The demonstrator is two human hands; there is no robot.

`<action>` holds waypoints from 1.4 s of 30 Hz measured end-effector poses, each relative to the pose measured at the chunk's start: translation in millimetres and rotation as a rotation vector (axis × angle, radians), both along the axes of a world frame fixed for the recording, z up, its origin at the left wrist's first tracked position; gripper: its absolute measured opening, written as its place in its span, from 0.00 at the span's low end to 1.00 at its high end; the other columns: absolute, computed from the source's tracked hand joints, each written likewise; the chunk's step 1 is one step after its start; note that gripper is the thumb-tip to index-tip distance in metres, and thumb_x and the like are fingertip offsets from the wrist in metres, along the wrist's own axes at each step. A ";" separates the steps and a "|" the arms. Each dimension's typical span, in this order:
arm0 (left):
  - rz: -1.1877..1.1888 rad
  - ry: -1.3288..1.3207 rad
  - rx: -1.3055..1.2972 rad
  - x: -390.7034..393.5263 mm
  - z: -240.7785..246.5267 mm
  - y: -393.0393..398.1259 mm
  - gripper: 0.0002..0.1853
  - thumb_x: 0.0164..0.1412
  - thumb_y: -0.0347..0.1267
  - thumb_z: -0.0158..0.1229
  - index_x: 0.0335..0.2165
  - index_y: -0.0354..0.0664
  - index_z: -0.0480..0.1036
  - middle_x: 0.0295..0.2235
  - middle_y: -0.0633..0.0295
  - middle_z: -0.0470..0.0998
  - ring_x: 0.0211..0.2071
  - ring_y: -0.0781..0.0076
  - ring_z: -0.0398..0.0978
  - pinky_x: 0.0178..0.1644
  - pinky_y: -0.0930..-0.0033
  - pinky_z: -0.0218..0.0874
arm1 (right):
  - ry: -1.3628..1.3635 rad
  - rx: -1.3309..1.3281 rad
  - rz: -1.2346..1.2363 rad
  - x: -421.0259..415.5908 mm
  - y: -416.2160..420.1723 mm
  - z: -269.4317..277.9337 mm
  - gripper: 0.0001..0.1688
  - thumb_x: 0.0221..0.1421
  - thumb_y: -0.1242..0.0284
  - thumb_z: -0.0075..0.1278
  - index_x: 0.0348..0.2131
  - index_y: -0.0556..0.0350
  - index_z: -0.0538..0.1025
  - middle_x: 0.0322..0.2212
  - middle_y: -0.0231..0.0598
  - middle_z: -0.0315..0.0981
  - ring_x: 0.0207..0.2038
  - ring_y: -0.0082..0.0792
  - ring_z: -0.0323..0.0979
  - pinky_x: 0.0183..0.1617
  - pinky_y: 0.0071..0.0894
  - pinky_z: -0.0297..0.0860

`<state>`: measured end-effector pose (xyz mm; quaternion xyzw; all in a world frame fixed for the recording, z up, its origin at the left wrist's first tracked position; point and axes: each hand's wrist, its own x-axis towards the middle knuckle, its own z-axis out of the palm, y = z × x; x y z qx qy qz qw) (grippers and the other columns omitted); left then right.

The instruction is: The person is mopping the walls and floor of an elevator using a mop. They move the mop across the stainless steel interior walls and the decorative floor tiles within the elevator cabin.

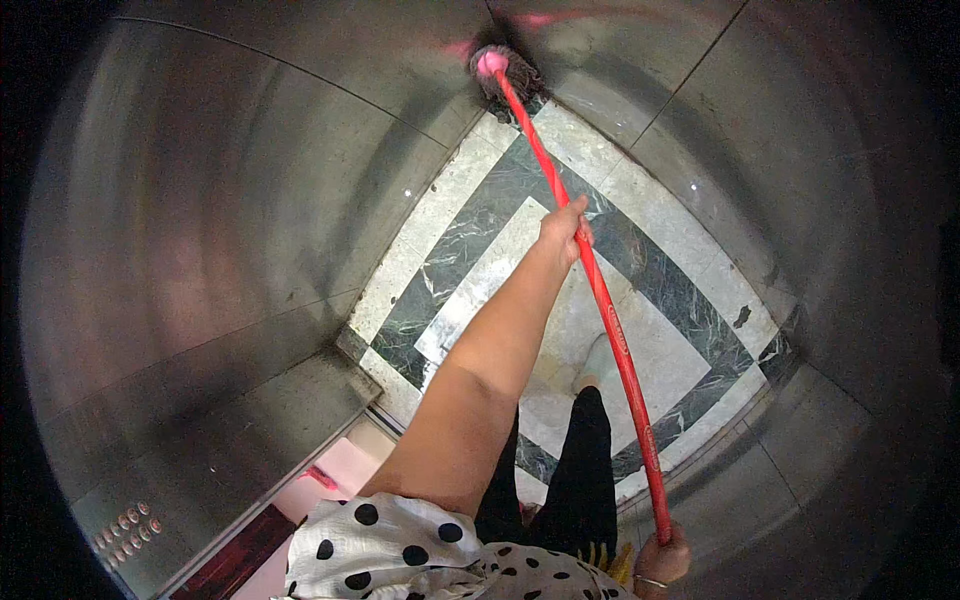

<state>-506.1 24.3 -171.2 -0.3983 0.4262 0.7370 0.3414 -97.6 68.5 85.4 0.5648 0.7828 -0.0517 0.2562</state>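
Observation:
My left hand [566,229] is closed around the middle of the red handle [616,337] of a mop. Lower in the view, my right hand [664,556], with a bangle at the wrist, grips the handle's near end. The handle slants away across the floor to a pink hub [491,63] and a dark, shaggy mop head [517,82]. That head sits in the far corner, where two metal walls meet. Under it lies a floor of white and dark green marble [480,195] in a bordered pattern.
Brushed metal elevator walls [247,172] close in around me. At lower left is a panel of round buttons [127,536], beside a doorway [352,457] with pink surfaces beyond. My black-clad leg [581,465] stands on the floor. Something yellow and fringed [619,562] shows near my right hand.

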 end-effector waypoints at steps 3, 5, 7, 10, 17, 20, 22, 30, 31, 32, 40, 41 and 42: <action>0.075 -0.082 0.015 35.9 -19.0 -39.7 0.11 0.51 0.31 0.53 0.20 0.42 0.59 0.09 0.66 0.57 0.08 0.72 0.55 0.10 0.69 0.52 | 0.100 0.070 0.134 21.9 16.3 -1.7 0.07 0.33 0.77 0.50 0.21 0.50 0.76 0.15 0.45 0.69 0.20 0.44 0.70 0.24 0.36 0.65; 0.099 -0.114 0.008 64.6 -35.4 -80.1 0.11 0.52 0.33 0.51 0.21 0.42 0.58 0.10 0.65 0.57 0.08 0.69 0.57 0.12 0.64 0.57 | 0.080 0.072 0.235 25.6 26.7 0.0 0.07 0.33 0.79 0.49 0.20 0.49 0.76 0.16 0.45 0.69 0.21 0.44 0.70 0.24 0.36 0.65; 0.159 -0.211 -0.015 99.9 -30.7 -100.8 0.10 0.52 0.32 0.50 0.21 0.43 0.58 0.10 0.64 0.57 0.10 0.69 0.57 0.14 0.64 0.56 | -0.009 -0.007 0.169 47.5 36.7 -6.0 0.07 0.33 0.77 0.50 0.20 0.47 0.76 0.17 0.42 0.71 0.22 0.42 0.71 0.25 0.37 0.65; 0.235 -0.296 -0.089 151.6 -24.0 -137.1 0.11 0.51 0.32 0.50 0.20 0.43 0.57 0.10 0.65 0.54 0.09 0.70 0.53 0.14 0.67 0.51 | -0.165 -0.078 0.110 95.5 39.7 -32.5 0.06 0.33 0.75 0.50 0.20 0.46 0.75 0.18 0.39 0.72 0.22 0.42 0.71 0.26 0.37 0.66; 0.283 -0.460 -0.279 206.0 41.4 -178.3 0.15 0.49 0.32 0.50 0.15 0.49 0.52 0.07 0.70 0.46 0.07 0.76 0.44 0.15 0.70 0.44 | -0.361 -0.255 0.194 202.0 35.6 -86.0 0.07 0.31 0.73 0.51 0.19 0.43 0.75 0.18 0.37 0.71 0.23 0.42 0.71 0.28 0.38 0.68; 0.225 -0.446 -0.309 209.2 62.3 -160.1 0.16 0.49 0.32 0.49 0.14 0.50 0.51 0.07 0.71 0.45 0.07 0.76 0.44 0.15 0.69 0.46 | -0.328 -0.220 0.227 159.0 17.6 -59.7 0.07 0.30 0.73 0.51 0.19 0.43 0.75 0.17 0.38 0.71 0.23 0.43 0.71 0.27 0.38 0.67; 0.192 -0.411 -0.274 204.7 71.6 -152.8 0.16 0.50 0.32 0.48 0.13 0.50 0.52 0.07 0.71 0.44 0.07 0.76 0.44 0.15 0.69 0.47 | -0.131 -0.234 0.026 160.7 17.7 -62.5 0.06 0.30 0.73 0.51 0.19 0.45 0.75 0.17 0.40 0.71 0.23 0.44 0.71 0.27 0.39 0.67; 0.034 -0.099 -0.145 117.4 75.0 -63.1 0.14 0.50 0.31 0.51 0.16 0.47 0.54 0.07 0.69 0.49 0.07 0.75 0.48 0.13 0.70 0.46 | -0.057 -0.216 -0.005 178.5 25.7 -110.0 0.06 0.31 0.74 0.50 0.19 0.50 0.75 0.15 0.45 0.69 0.21 0.49 0.69 0.24 0.40 0.65; 0.025 -0.066 -0.108 103.1 75.8 -52.3 0.13 0.50 0.31 0.51 0.18 0.47 0.54 0.07 0.69 0.49 0.07 0.75 0.48 0.12 0.69 0.47 | -0.016 -0.192 -0.018 165.0 25.8 -108.2 0.06 0.31 0.73 0.51 0.19 0.49 0.75 0.15 0.44 0.70 0.21 0.48 0.69 0.24 0.40 0.65; 0.009 -0.018 -0.118 89.9 75.1 -38.2 0.12 0.50 0.31 0.51 0.19 0.46 0.55 0.08 0.70 0.50 0.07 0.75 0.48 0.12 0.69 0.47 | 0.026 -0.162 -0.035 151.9 25.6 -107.5 0.06 0.31 0.72 0.51 0.20 0.48 0.75 0.15 0.43 0.70 0.21 0.47 0.70 0.23 0.41 0.65; 0.035 0.026 0.064 64.7 86.5 8.1 0.14 0.51 0.33 0.51 0.16 0.48 0.54 0.07 0.69 0.54 0.07 0.73 0.52 0.14 0.71 0.54 | 0.145 0.109 0.072 128.2 83.4 -103.2 0.08 0.31 0.72 0.52 0.21 0.44 0.76 0.16 0.40 0.71 0.19 0.44 0.69 0.21 0.39 0.64; 0.039 0.016 0.099 75.7 87.8 -0.5 0.15 0.51 0.33 0.50 0.15 0.49 0.54 0.07 0.69 0.54 0.08 0.73 0.53 0.16 0.69 0.56 | 0.129 0.132 0.086 130.0 99.2 -99.0 0.09 0.30 0.73 0.52 0.22 0.44 0.76 0.16 0.40 0.71 0.19 0.44 0.69 0.21 0.39 0.64; 0.071 -0.025 0.118 85.4 93.2 -4.6 0.15 0.50 0.33 0.50 0.14 0.49 0.54 0.07 0.69 0.54 0.08 0.73 0.53 0.17 0.67 0.56 | 0.149 0.198 0.142 144.6 119.0 -103.0 0.09 0.30 0.73 0.51 0.21 0.45 0.76 0.17 0.40 0.71 0.19 0.44 0.69 0.21 0.39 0.63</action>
